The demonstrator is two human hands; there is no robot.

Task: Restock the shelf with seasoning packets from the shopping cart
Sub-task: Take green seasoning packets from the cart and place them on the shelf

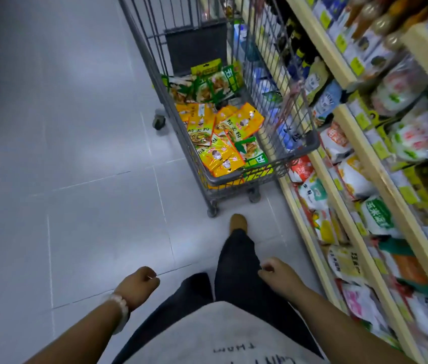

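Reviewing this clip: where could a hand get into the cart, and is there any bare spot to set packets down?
The shopping cart is open-topped, so a hand can reach in from above. Its floor is crowded with yellow packets and green packets. The shelf to the right looks packed. The grey floor left of the cart is bare. Left hand and right hand hold nothing.

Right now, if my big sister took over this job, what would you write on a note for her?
Left hand: loosely curled, holding nothing, hanging by the leg.
Right hand: the same, nothing in it.
Shopping cart: parked just ahead, right beside the shelf on the right.
Seasoning packets: yellow packets piled at the near end of the cart, green packets further back.
Done: nothing in hand yet; I can't tell how many packets have already been shelved.
Left: step up, grab packets, put them on the shelf until the cart is empty.
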